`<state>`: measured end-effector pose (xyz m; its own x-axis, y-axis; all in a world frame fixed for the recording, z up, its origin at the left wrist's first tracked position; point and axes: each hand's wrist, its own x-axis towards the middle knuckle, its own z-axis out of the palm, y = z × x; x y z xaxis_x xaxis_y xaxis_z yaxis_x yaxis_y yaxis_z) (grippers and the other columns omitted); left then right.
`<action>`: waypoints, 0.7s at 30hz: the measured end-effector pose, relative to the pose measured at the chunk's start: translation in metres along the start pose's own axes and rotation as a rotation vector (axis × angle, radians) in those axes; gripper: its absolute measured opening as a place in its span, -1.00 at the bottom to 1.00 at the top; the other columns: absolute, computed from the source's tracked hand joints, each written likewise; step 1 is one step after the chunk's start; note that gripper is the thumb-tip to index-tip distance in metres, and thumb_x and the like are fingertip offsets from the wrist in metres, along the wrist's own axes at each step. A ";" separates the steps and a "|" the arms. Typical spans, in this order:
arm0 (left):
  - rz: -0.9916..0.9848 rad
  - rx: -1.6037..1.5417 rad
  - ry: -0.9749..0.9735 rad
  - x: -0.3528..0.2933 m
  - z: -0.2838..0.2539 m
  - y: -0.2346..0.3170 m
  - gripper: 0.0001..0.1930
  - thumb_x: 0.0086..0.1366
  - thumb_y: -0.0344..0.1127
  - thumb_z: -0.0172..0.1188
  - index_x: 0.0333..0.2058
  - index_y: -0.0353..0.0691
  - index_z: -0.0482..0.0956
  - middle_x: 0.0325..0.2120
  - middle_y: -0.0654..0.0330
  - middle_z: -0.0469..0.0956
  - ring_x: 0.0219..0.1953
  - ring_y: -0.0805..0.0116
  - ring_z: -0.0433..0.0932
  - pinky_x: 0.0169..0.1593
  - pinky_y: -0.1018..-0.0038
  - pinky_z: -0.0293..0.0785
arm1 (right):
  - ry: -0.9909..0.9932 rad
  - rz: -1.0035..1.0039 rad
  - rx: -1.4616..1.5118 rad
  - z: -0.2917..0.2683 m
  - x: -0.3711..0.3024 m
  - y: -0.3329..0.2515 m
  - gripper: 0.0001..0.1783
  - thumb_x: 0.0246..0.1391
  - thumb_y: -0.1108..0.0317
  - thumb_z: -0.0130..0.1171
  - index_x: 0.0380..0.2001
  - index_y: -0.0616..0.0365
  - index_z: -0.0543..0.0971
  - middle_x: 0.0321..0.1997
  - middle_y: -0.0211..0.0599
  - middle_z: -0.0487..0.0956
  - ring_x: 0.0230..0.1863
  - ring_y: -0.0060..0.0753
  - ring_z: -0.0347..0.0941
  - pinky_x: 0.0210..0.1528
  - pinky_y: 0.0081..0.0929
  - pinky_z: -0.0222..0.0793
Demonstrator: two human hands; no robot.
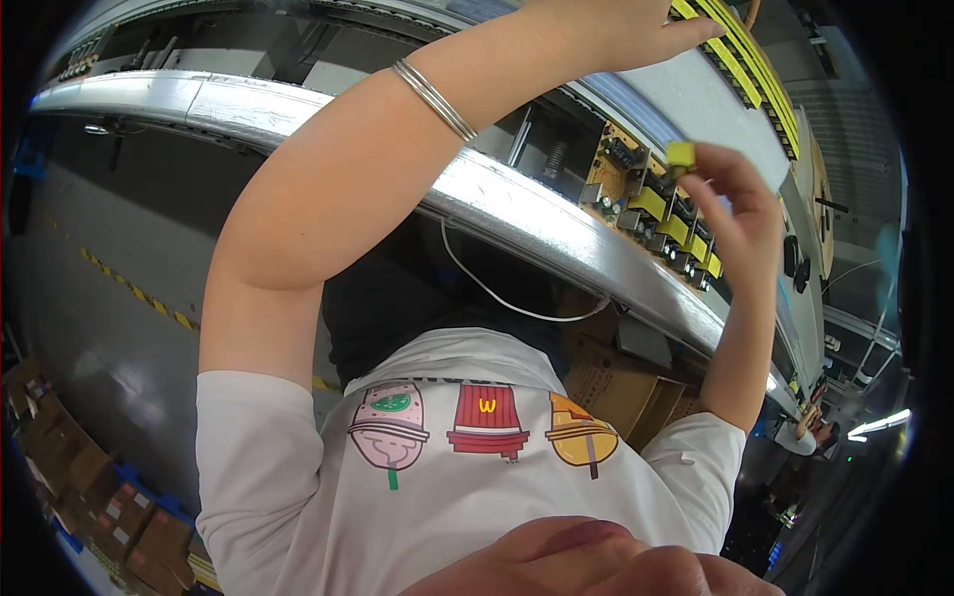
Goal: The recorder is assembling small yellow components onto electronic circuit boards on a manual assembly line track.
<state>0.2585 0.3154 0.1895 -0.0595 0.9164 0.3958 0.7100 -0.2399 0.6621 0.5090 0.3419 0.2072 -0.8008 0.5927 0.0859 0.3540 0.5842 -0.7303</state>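
Yellow block (681,156), likely light, stiff and best held by its sides, is pinched in the grip of the right hand (745,206) near the circuit board (608,165); the left hand's (639,32) grip I cannot tell.

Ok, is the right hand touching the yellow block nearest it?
Touching: the head view shows the right hand pinching the yellow block, an index fingertip against its side.

Left hand (638,30) partly cut off by top edge.
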 end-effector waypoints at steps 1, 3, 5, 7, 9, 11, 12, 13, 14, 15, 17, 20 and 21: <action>0.002 -0.003 -0.001 0.000 0.001 0.001 -0.52 0.39 -0.15 0.14 0.11 -0.44 0.44 -0.03 -0.09 0.58 0.10 0.07 0.53 0.30 0.20 0.32 | -0.035 0.023 -0.022 0.009 -0.006 -0.009 -0.71 0.05 0.48 0.35 -0.10 0.25 0.67 -0.11 -0.27 0.67 -0.30 -0.51 0.49 -0.20 -0.63 0.38; 0.030 -0.015 0.029 0.000 0.003 0.003 -0.52 0.39 -0.15 0.14 0.11 -0.44 0.45 -0.03 -0.08 0.58 0.10 0.08 0.53 0.31 0.20 0.32 | -0.069 0.048 -0.046 0.019 -0.010 -0.018 -0.69 0.04 0.50 0.34 -0.10 0.28 0.65 -0.11 -0.27 0.65 -0.30 -0.51 0.46 -0.17 -0.64 0.33; 0.059 -0.028 0.060 0.000 0.005 0.004 -0.52 0.39 -0.15 0.15 0.10 -0.43 0.45 -0.04 -0.08 0.58 0.10 0.08 0.53 0.31 0.20 0.32 | -0.071 -0.040 -0.153 0.025 -0.011 -0.020 -0.75 0.03 0.49 0.35 -0.18 0.27 0.66 -0.18 -0.34 0.60 -0.31 -0.54 0.38 -0.23 -0.61 0.29; 0.067 -0.019 0.058 0.002 0.006 0.003 -0.53 0.39 -0.16 0.15 0.10 -0.43 0.45 -0.04 -0.07 0.58 0.09 0.08 0.53 0.31 0.20 0.32 | -0.083 -0.023 -0.180 0.028 -0.010 -0.022 -0.76 0.02 0.49 0.35 -0.19 0.27 0.66 -0.20 -0.34 0.58 -0.31 -0.54 0.36 -0.24 -0.60 0.28; 0.085 -0.006 0.053 0.004 0.007 0.001 -0.54 0.38 -0.17 0.15 0.09 -0.43 0.46 -0.04 -0.07 0.59 0.09 0.09 0.54 0.30 0.21 0.33 | -0.105 0.013 -0.236 0.029 -0.010 -0.023 -0.78 0.02 0.49 0.35 -0.21 0.27 0.66 -0.23 -0.35 0.55 -0.32 -0.54 0.33 -0.25 -0.59 0.27; 0.093 -0.003 0.050 0.007 0.010 -0.003 -0.54 0.38 -0.17 0.15 0.09 -0.43 0.46 -0.05 -0.07 0.59 0.08 0.09 0.54 0.30 0.21 0.34 | -0.119 0.035 -0.266 0.030 -0.009 -0.024 -0.79 0.02 0.49 0.35 -0.22 0.27 0.66 -0.24 -0.36 0.53 -0.32 -0.54 0.32 -0.26 -0.59 0.26; 0.096 -0.010 0.068 0.009 0.013 -0.005 -0.55 0.38 -0.18 0.16 0.08 -0.43 0.46 -0.05 -0.07 0.59 0.07 0.09 0.54 0.29 0.21 0.34 | -0.126 0.040 -0.284 0.031 -0.009 -0.025 -0.79 0.02 0.49 0.35 -0.23 0.28 0.66 -0.26 -0.36 0.52 -0.33 -0.54 0.31 -0.26 -0.59 0.26; 0.099 -0.018 0.086 0.011 0.016 -0.008 -0.55 0.38 -0.18 0.16 0.08 -0.43 0.47 -0.06 -0.07 0.59 0.06 0.09 0.55 0.28 0.21 0.35 | -0.133 0.045 -0.302 0.032 -0.008 -0.026 -0.79 0.02 0.49 0.36 -0.23 0.28 0.66 -0.27 -0.36 0.52 -0.35 -0.54 0.30 -0.26 -0.59 0.26; 0.102 -0.024 0.104 0.013 0.019 -0.010 -0.56 0.37 -0.19 0.16 0.07 -0.43 0.47 -0.06 -0.06 0.59 0.05 0.10 0.55 0.27 0.22 0.36 | -0.140 0.049 -0.319 0.032 -0.007 -0.027 -0.79 0.01 0.49 0.36 -0.24 0.29 0.66 -0.28 -0.35 0.51 -0.36 -0.54 0.29 -0.27 -0.59 0.25; 0.104 -0.030 0.121 0.015 0.021 -0.013 -0.56 0.37 -0.20 0.17 0.07 -0.43 0.47 -0.07 -0.06 0.59 0.04 0.10 0.56 0.27 0.22 0.36 | -0.148 0.053 -0.336 0.032 -0.006 -0.027 -0.79 0.01 0.49 0.36 -0.24 0.30 0.66 -0.29 -0.35 0.51 -0.37 -0.54 0.28 -0.27 -0.59 0.25; 0.103 -0.044 0.120 0.019 0.025 -0.015 -0.56 0.37 -0.20 0.17 0.07 -0.43 0.47 -0.08 -0.06 0.60 0.03 0.10 0.56 0.26 0.22 0.37 | -0.165 0.078 -0.323 0.030 -0.005 -0.028 -0.79 0.03 0.49 0.35 -0.23 0.30 0.66 -0.29 -0.35 0.51 -0.37 -0.54 0.29 -0.27 -0.60 0.25; 0.104 -0.075 0.124 0.023 0.029 -0.019 -0.57 0.37 -0.20 0.17 0.05 -0.43 0.48 -0.10 -0.06 0.60 -0.01 0.11 0.57 0.25 0.23 0.38 | -0.215 0.139 -0.285 0.028 -0.004 -0.028 -0.79 0.07 0.48 0.32 -0.20 0.31 0.67 -0.28 -0.33 0.53 -0.37 -0.55 0.32 -0.26 -0.63 0.25; 0.113 -0.083 0.118 0.021 0.027 -0.011 -0.57 0.37 -0.20 0.17 0.05 -0.43 0.48 -0.10 -0.06 0.60 -0.01 0.11 0.57 0.25 0.23 0.38 | -0.206 0.149 -0.287 0.024 -0.006 -0.026 -0.79 0.07 0.48 0.32 -0.20 0.31 0.67 -0.28 -0.33 0.53 -0.37 -0.55 0.32 -0.26 -0.63 0.25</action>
<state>0.2682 0.3458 0.1730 -0.0675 0.8394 0.5393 0.6571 -0.3693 0.6571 0.4928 0.3099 0.2090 -0.8004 0.5760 -0.1662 0.5714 0.6491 -0.5021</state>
